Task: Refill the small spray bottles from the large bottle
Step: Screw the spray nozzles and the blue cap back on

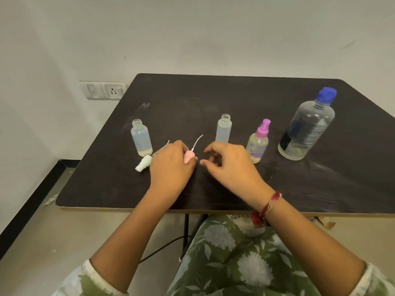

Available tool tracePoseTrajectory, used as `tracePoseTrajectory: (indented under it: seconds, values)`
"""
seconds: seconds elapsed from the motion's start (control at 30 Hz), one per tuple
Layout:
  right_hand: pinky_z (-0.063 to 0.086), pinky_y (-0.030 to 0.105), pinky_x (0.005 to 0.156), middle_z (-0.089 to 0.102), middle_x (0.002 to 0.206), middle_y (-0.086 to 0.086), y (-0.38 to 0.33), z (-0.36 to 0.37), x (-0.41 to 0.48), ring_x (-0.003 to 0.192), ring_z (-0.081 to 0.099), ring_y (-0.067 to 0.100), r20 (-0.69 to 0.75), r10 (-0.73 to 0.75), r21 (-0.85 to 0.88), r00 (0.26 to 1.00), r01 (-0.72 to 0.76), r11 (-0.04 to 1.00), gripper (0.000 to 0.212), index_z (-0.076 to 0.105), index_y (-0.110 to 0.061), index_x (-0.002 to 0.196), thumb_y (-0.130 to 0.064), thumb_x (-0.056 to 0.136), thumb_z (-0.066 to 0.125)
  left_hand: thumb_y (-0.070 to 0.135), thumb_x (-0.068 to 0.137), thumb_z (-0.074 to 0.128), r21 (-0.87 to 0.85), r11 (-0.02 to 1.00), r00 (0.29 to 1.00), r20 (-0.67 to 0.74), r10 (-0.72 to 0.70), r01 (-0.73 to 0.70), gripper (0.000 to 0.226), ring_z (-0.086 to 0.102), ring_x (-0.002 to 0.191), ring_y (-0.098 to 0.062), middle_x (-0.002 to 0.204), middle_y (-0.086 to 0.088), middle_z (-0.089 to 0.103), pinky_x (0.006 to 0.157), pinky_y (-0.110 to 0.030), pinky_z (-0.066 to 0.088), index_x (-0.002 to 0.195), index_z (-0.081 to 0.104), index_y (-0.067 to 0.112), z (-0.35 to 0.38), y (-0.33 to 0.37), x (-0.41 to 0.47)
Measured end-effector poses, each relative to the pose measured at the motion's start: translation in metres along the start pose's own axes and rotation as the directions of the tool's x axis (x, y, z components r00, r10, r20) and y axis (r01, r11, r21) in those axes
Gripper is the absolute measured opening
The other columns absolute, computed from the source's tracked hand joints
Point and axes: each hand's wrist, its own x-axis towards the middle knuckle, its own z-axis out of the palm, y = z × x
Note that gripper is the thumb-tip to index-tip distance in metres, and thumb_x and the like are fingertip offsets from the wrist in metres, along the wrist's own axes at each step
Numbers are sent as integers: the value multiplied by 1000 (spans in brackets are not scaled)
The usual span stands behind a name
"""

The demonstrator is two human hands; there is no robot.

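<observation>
A person's left hand (171, 167) pinches a pink spray pump (189, 157) in its grip at the near middle of a dark counter (213, 97), the pump's thin dip tube curving up and away. The right hand (232, 165) hovers just beside it, grip loosely curled, thumb and forefinger apart, holding nothing. A white spray pump (142, 164) lies on its side left of the left hand. Behind it stands an uncapped small bottle (141, 137) with a shallow yellowish layer at the bottom. A second uncapped frosted bottle (224, 129) stands behind the right hand, its contents unclear. To its right, a purple-topped spray bottle (257, 144) holds a little yellowish liquid. Far right, the blue-capped large bottle (307, 129) holds clear liquid low in its base.
</observation>
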Motion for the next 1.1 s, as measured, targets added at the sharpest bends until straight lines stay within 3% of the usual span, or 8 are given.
tracePoseTrajectory:
  seconds: [0.1,0.2,0.4,0.6,0.73,0.87,0.93,1.1]
  values:
    - [52,38,78,61,106,0,-3,0,-4,87,62,18,-87,-160,-132,983,147,980,38,58,-17,120,-17,84,66,29,87,62,-38,998,989,-137,52,-58,22,62,84,-19,86,6,64,74,-37,48,105,56,18,-16,2,-7]
    - [53,39,80,60,121,8,-8,-5,0,101,60,27,-168,-422,-291,891,364,885,51,55,-10,128,-1,79,66,25,88,66,-38,983,951,-261,166,-182,37,58,76,-16,85,6,61,67,-28,38,116,44,20,-38,16,-16]
    - [50,38,76,67,113,13,-15,-15,20,89,62,29,-275,-652,-429,706,517,741,37,61,0,120,3,83,63,1,78,69,-25,930,867,-371,332,-367,62,63,72,-25,78,0,62,66,-32,45,117,26,24,-57,45,-13]
    - [51,40,59,68,91,7,-10,-43,35,75,60,30,-308,-656,-448,689,503,739,22,66,-4,104,0,85,57,4,80,68,-100,879,851,-323,414,-466,69,62,72,-21,76,-2,63,68,-33,49,122,19,29,-62,60,5]
    - [51,35,57,68,92,5,-6,-55,41,77,59,28,-284,-639,-430,715,501,751,21,65,-6,107,-7,86,61,13,81,70,-171,865,856,-322,403,-472,67,63,69,-13,76,3,64,68,-25,50,127,24,28,-65,65,14]
    - [51,34,61,69,96,7,-4,-57,42,80,63,28,-237,-629,-397,740,518,758,43,68,-6,106,-32,102,34,17,74,77,-233,854,865,-324,382,-465,74,63,72,-5,105,7,51,71,-19,52,128,28,29,-66,62,21]
    - [49,32,69,69,97,5,-2,-58,43,83,63,26,-227,-617,-362,753,523,771,28,67,-9,105,-26,97,45,15,70,79,-264,838,863,-320,391,-477,77,62,72,-3,113,7,41,70,-14,50,126,28,32,-66,61,25]
    - [54,27,71,67,85,-2,-7,-68,49,77,65,10,-465,-263,122,845,355,927,11,63,-12,94,-18,86,66,26,57,91,-461,764,886,-338,319,-451,91,61,89,-3,121,-1,44,74,-10,48,125,30,31,-68,61,37]
